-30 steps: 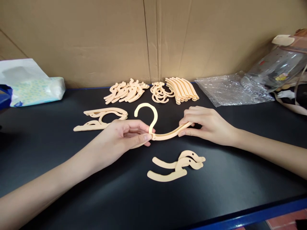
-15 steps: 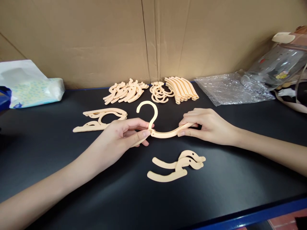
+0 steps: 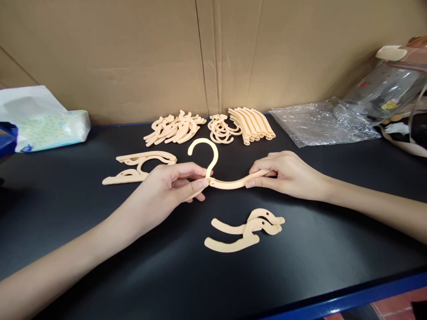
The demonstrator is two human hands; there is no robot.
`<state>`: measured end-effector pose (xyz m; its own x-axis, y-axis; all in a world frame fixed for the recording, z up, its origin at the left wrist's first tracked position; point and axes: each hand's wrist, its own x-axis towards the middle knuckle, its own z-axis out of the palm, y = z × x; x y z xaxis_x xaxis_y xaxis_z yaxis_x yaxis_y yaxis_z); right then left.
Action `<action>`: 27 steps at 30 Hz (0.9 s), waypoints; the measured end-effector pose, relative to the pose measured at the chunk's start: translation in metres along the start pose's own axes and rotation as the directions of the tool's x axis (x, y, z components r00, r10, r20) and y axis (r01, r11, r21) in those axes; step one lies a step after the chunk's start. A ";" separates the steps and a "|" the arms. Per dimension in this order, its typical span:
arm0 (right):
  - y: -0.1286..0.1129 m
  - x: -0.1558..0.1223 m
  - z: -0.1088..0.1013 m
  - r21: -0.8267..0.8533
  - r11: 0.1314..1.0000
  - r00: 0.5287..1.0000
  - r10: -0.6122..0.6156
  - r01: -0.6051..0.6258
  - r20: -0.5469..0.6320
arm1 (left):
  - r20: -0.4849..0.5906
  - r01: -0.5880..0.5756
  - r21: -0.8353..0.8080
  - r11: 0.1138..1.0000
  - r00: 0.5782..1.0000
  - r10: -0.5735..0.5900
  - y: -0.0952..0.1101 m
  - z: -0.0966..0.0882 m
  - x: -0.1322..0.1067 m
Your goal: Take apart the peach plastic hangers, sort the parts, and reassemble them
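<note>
Hanger of smooth cream plastic (image 3: 228, 184) is held over the middle of the black bench (image 3: 150, 275), hook (image 3: 215, 154) base pinched by the left hand (image 3: 171, 184), curved arm (image 3: 238, 183) pinched near its outer end by the right hand (image 3: 287, 174), long axis roughly along the back edge.

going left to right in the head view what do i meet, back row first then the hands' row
Back row: tissue pack, pile of curved pieces, pile of hooks, stack of long pieces, clear plastic bag, clear bottle. Hands' row: hanger parts, left hand, curved arm of the held hanger, right hand.
</note>
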<state>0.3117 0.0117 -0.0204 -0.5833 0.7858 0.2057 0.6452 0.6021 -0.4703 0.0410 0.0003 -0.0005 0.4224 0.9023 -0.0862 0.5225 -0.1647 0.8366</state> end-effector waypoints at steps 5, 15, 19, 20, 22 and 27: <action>0.003 0.001 -0.001 0.055 0.998 0.998 0.035 -0.039 0.059 | 0.002 -0.003 0.025 1.000 1.000 0.003 0.000 0.000 0.001; 0.005 0.003 -0.001 0.184 0.980 0.997 0.062 -0.070 0.047 | -0.042 0.034 0.040 0.999 0.999 -0.032 0.005 0.006 -0.002; 0.010 0.004 -0.001 0.282 0.948 0.982 0.176 -0.149 -0.073 | -0.083 0.050 0.060 0.997 0.996 -0.045 0.001 0.008 -0.006; 0.012 0.004 0.000 0.286 0.943 0.972 0.207 -0.169 -0.107 | -0.086 0.047 0.075 0.996 0.995 -0.041 -0.001 0.007 -0.006; 0.013 0.005 -0.001 0.284 0.934 0.948 0.272 -0.218 -0.165 | -0.085 0.016 0.117 0.993 0.996 -0.006 -0.004 0.006 -0.007; 0.016 0.005 -0.001 0.164 0.969 0.935 0.224 -0.184 -0.275 | -0.088 -0.094 0.289 0.953 0.988 0.125 -0.004 0.006 -0.008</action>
<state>0.3193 0.0256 -0.0261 -0.2652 0.9083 0.3236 0.6517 0.4162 -0.6341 0.0398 -0.0091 -0.0061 0.4171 0.9064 0.0667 0.6718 -0.3570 0.6490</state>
